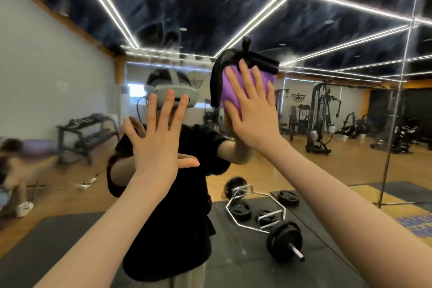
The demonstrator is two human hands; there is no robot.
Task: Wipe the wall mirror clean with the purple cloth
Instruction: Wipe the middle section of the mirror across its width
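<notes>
The wall mirror [339, 124] fills the whole view in front of me and reflects a gym and my own figure. The purple cloth [236, 84], edged in black, lies flat on the glass at upper centre. My right hand [251, 110] presses it against the mirror with straight, spread fingers. My left hand [156, 138] is raised lower left of the cloth, fingers spread and straight, palm toward the glass; whether it touches the glass I cannot tell. It holds nothing.
A vertical seam [395, 105] between mirror panels runs down the right side. Reflected in the glass are a barbell with weight plates [264, 215] on a dark mat, a dumbbell rack [88, 133], weight machines [320, 114], and a person [16, 170] at far left.
</notes>
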